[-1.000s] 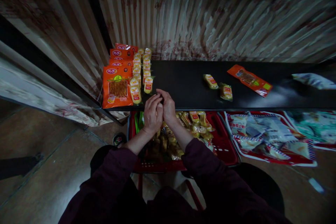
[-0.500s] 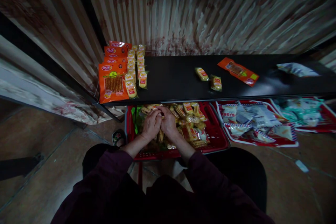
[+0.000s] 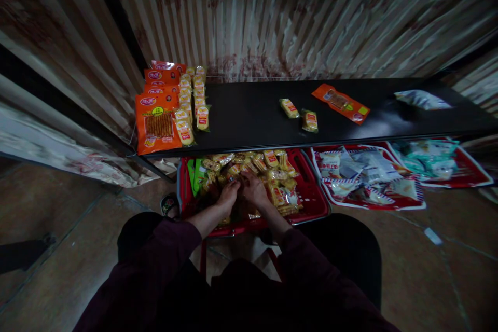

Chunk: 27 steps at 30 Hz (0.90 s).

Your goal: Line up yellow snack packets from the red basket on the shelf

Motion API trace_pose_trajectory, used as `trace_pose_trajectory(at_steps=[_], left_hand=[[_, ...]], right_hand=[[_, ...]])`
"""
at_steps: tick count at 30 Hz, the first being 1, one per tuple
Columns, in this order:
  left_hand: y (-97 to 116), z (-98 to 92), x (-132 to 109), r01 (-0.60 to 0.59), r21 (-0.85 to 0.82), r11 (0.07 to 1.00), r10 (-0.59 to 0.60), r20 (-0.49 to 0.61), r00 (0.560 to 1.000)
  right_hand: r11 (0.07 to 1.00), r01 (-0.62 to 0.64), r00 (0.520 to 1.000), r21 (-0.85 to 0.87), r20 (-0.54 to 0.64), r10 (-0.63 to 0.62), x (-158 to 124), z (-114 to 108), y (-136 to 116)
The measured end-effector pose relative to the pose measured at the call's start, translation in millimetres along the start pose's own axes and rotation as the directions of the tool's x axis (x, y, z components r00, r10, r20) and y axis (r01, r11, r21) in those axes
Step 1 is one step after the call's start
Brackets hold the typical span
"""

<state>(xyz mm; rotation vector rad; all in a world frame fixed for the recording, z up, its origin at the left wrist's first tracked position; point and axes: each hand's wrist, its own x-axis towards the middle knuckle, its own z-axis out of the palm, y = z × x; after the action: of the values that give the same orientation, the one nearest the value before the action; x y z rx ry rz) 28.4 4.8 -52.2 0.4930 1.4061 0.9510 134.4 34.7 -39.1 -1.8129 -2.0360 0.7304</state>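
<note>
Both my hands are down in a red shopping basket (image 3: 313,208) filled with small clear-wrapped biscuit packets (image 3: 278,175). My left hand (image 3: 229,195) has its fingers curled inward among the packets. Close by on its right, my right hand (image 3: 253,190) bends its fingers down toward the same spot, a narrow gap apart from the left. Whatever the fingertips hold is dark and partly hidden. A bright green packet (image 3: 195,176) lies at the basket's left side.
Above the basket runs a black shelf (image 3: 241,114). On its left stand orange snack bags (image 3: 158,123) beside two rows of biscuit packets (image 3: 185,129). A flat orange bag (image 3: 341,104) and a white packet (image 3: 422,99) lie farther right. More baskets (image 3: 412,205) of bagged snacks stand right.
My hands, which were together over the packets, have parted slightly and moved lower into the basket. The whole view has shifted a little, so the shelf appears farther left.
</note>
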Motion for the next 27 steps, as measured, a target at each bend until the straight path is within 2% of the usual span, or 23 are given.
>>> trace_pose_trajectory(at_steps=[8,14,19,24,27], left_hand=[[-1.0,1.9,1.6,0.068,-0.028,0.997,-0.068,-0.007,0.998],[-3.9,-2.4,2.2,0.123,-0.134,0.983,-0.127,-0.028,0.991],[-0.5,-7.2,-1.2,0.169,-0.153,0.974,-0.173,-0.017,0.985],[6.1,-8.7,-8.0,0.141,-0.145,0.979,-0.147,-0.035,0.988],[9.5,-9.8,-10.0,0.121,-0.165,0.979,-0.138,-0.094,0.986]], right_hand=[[0.994,-0.099,0.988,-0.04,0.11,0.103,-0.3,1.6,-0.6],[0.988,-0.132,0.989,0.081,0.072,0.127,-1.9,14.9,9.9],[0.982,-0.078,0.996,0.17,-0.018,0.082,-4.6,23.0,16.6],[0.974,-0.06,0.997,0.22,-0.039,0.07,-8.7,19.1,7.8],[0.972,-0.074,0.997,0.221,-0.02,0.08,-12.6,17.1,-1.5]])
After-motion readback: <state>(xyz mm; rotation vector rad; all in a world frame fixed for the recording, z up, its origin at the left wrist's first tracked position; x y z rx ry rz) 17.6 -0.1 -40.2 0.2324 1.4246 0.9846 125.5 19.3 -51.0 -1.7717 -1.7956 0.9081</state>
